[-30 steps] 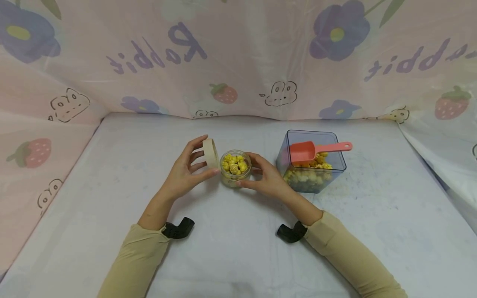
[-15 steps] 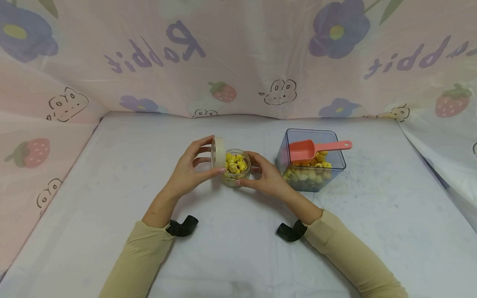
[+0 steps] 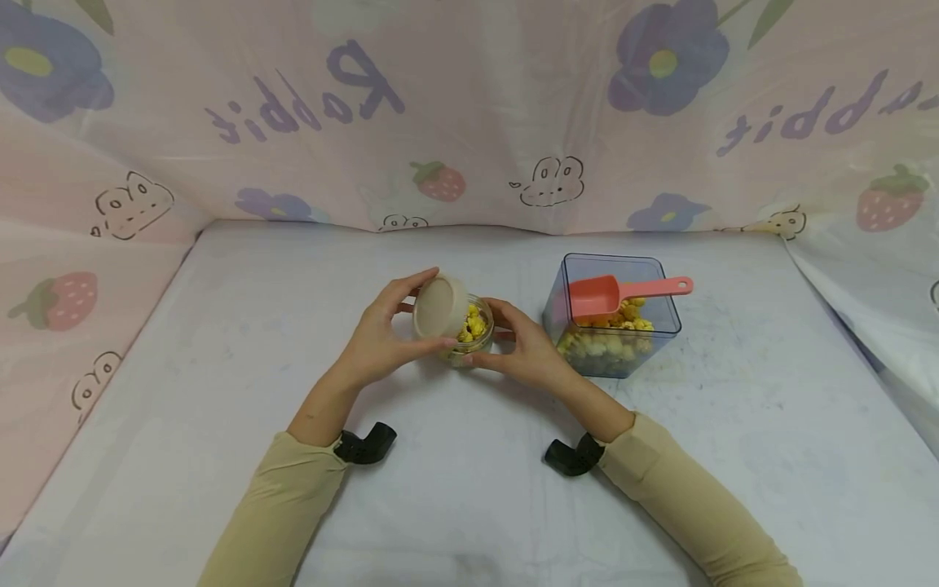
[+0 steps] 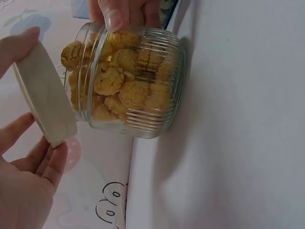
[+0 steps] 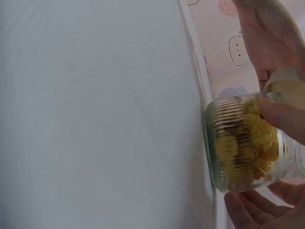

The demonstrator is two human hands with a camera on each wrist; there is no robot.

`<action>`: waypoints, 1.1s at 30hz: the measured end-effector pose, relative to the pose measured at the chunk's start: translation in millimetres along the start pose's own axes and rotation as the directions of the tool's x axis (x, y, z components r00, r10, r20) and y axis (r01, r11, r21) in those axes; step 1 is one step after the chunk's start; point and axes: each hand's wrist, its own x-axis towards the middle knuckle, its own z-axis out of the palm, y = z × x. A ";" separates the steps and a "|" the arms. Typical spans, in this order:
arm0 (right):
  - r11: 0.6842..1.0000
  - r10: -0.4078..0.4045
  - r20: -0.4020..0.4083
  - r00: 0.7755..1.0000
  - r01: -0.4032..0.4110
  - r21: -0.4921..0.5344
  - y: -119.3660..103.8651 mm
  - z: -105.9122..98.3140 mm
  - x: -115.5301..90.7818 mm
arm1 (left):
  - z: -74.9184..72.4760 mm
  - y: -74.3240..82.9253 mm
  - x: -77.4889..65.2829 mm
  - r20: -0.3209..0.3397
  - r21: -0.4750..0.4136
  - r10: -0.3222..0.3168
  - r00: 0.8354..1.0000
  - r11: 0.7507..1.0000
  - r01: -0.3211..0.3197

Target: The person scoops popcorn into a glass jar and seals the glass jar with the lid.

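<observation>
My left hand point(image 3: 377, 338) holds a round cream-coloured lid point(image 3: 438, 307) by its edge, thumb on the near side and fingers on the far side. The lid is tilted over the left part of the mouth of a ribbed glass jar point(image 4: 147, 81). Yellow popcorn point(image 3: 473, 324) fills the jar up to its neck. On the jar's right side, my right hand point(image 3: 524, 346) grips the glass between thumb and fingers while the jar stands on the table. In the right wrist view the lid point(image 5: 288, 86) overlaps the jar's rim.
To the right stands a clear bluish square container point(image 3: 612, 359), partly filled with popcorn. A coral-pink scoop point(image 3: 597, 297) lies in it, its handle sticking out over the right rim. A white cloth covers the table point(image 3: 469, 489). Behind hangs a printed pink curtain point(image 3: 469, 106).
My left hand has moved right with the lid, turning it from upright on edge to leaning over the jar's mouth. The right hand and jar stay in place.
</observation>
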 end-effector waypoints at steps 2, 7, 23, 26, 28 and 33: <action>1.000 -0.008 0.000 1.000 0.008 0.004 -0.2 0.1 0.1 | 0.9 -0.1 0.6 0.003 0.014 -0.002 1.000 1.000 0.002; 0.999 -0.031 0.000 1.000 0.031 0.016 -0.3 0.2 0.1 | 3.7 -0.5 2.0 0.005 0.042 -0.017 1.000 0.999 0.017; 1.000 -0.009 0.003 1.000 0.009 0.014 1.1 0.6 0.9 | 6.9 2.8 3.5 0.005 0.010 -0.060 0.998 0.998 0.060; 1.000 -0.014 0.002 1.000 0.014 0.013 0.4 0.5 0.7 | 7.0 2.8 4.0 0.001 0.006 -0.060 0.998 0.998 0.060; 1.000 -0.016 0.000 1.000 0.016 0.010 0.3 0.4 0.8 | 7.1 2.9 4.2 0.000 0.006 -0.061 0.998 0.998 0.061; 1.000 -0.011 -0.001 1.000 0.011 0.011 0.4 0.3 0.9 | 7.2 4.4 4.5 0.004 -0.008 -0.078 0.997 0.997 0.078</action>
